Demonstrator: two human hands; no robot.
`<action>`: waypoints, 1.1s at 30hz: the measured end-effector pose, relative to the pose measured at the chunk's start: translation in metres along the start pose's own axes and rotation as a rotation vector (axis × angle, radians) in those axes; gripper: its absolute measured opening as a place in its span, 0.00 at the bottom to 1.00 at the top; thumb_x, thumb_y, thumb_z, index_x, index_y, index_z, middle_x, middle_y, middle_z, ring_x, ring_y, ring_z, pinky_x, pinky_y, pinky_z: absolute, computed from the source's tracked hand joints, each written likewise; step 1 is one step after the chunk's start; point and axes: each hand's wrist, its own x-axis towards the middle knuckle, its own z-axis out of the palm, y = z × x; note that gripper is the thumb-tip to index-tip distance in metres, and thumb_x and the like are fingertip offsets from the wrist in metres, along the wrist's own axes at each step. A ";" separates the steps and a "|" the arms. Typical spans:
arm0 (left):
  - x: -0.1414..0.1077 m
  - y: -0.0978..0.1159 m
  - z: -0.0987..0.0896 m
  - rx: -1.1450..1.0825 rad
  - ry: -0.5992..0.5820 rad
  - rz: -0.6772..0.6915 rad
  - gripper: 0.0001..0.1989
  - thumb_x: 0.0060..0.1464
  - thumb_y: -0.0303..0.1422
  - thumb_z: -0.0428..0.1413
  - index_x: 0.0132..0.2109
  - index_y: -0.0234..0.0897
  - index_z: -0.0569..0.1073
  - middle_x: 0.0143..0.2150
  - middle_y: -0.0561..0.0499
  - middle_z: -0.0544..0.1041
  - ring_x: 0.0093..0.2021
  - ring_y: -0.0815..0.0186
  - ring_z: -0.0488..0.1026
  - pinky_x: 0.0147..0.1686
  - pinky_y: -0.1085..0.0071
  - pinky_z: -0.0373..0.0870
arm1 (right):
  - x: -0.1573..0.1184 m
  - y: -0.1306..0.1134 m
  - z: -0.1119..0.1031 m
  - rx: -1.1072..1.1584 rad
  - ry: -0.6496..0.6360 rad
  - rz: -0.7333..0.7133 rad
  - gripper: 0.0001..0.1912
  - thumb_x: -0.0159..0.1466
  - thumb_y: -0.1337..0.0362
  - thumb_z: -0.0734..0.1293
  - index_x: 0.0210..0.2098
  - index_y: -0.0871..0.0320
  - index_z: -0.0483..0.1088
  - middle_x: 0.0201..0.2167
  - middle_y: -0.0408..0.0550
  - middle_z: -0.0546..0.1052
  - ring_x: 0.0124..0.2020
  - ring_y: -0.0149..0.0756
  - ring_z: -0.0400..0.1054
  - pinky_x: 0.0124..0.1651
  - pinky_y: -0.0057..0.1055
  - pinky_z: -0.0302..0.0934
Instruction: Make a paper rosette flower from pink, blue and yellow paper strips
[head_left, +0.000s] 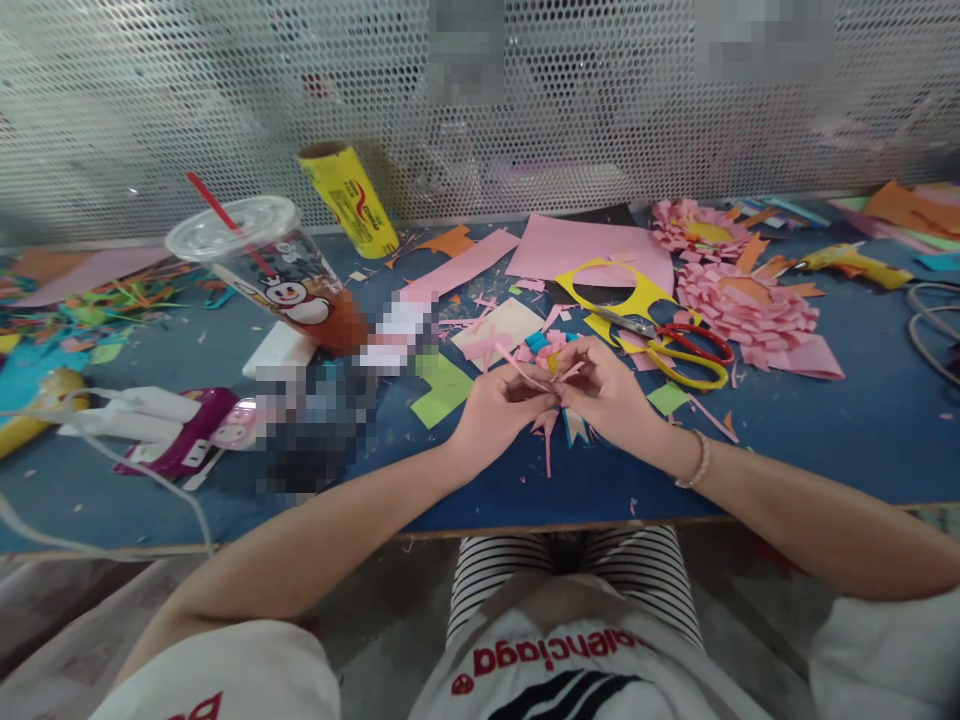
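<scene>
Close together over the middle of the table, my left hand (504, 405) and my right hand (616, 396) both pinch a thin pink paper strip (519, 362). Just behind and below the fingers is a small paper flower (537, 343) in pink and blue, partly hidden by the hands. Notched ribbon tails (575, 428) of paper stick out beneath my fingers. Scissors (694, 355) with red and yellow handles lie beyond my right hand. They rest against a yellow paper sheet (647, 282) with round cut-outs. Green paper (442, 392) lies to the left of my left hand.
Two fringed pink paper flowers (754, 312) and a yellow glue gun (859, 264) are at the right. To the left stand a lidded drink cup (289, 285) with a red straw and a yellow tube (352, 205). A purple power strip (176, 440) trails white cables.
</scene>
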 end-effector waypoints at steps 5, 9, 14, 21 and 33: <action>0.001 0.000 0.001 -0.004 0.007 0.020 0.09 0.43 0.29 0.62 0.35 0.33 0.73 0.31 0.51 0.76 0.32 0.68 0.74 0.36 0.71 0.72 | 0.000 -0.003 0.000 0.009 -0.006 0.001 0.08 0.56 0.69 0.65 0.32 0.55 0.60 0.33 0.44 0.67 0.33 0.30 0.64 0.34 0.30 0.65; 0.000 0.002 -0.001 0.084 0.053 0.042 0.09 0.45 0.28 0.60 0.36 0.33 0.73 0.31 0.51 0.75 0.32 0.69 0.73 0.35 0.72 0.71 | -0.001 -0.002 -0.001 0.020 -0.011 0.044 0.09 0.55 0.70 0.65 0.34 0.55 0.60 0.36 0.45 0.67 0.34 0.30 0.65 0.35 0.30 0.65; 0.002 0.003 -0.005 0.131 0.072 0.048 0.09 0.44 0.27 0.59 0.36 0.33 0.71 0.30 0.52 0.74 0.31 0.70 0.72 0.31 0.73 0.70 | -0.001 0.000 -0.002 0.029 -0.033 0.072 0.10 0.54 0.68 0.66 0.35 0.55 0.61 0.36 0.46 0.68 0.35 0.31 0.67 0.36 0.31 0.66; 0.004 0.000 -0.004 0.045 0.022 -0.009 0.12 0.39 0.25 0.61 0.35 0.33 0.69 0.26 0.55 0.74 0.24 0.72 0.71 0.27 0.75 0.68 | 0.001 0.000 -0.002 -0.090 -0.049 0.034 0.04 0.57 0.65 0.66 0.32 0.56 0.66 0.31 0.45 0.71 0.32 0.31 0.68 0.33 0.31 0.67; 0.004 0.002 -0.006 0.048 0.049 -0.066 0.11 0.41 0.29 0.60 0.34 0.33 0.68 0.24 0.55 0.72 0.23 0.71 0.71 0.26 0.74 0.67 | 0.002 0.002 -0.005 -0.201 -0.111 0.054 0.02 0.57 0.67 0.65 0.30 0.58 0.66 0.27 0.43 0.72 0.28 0.29 0.68 0.31 0.29 0.66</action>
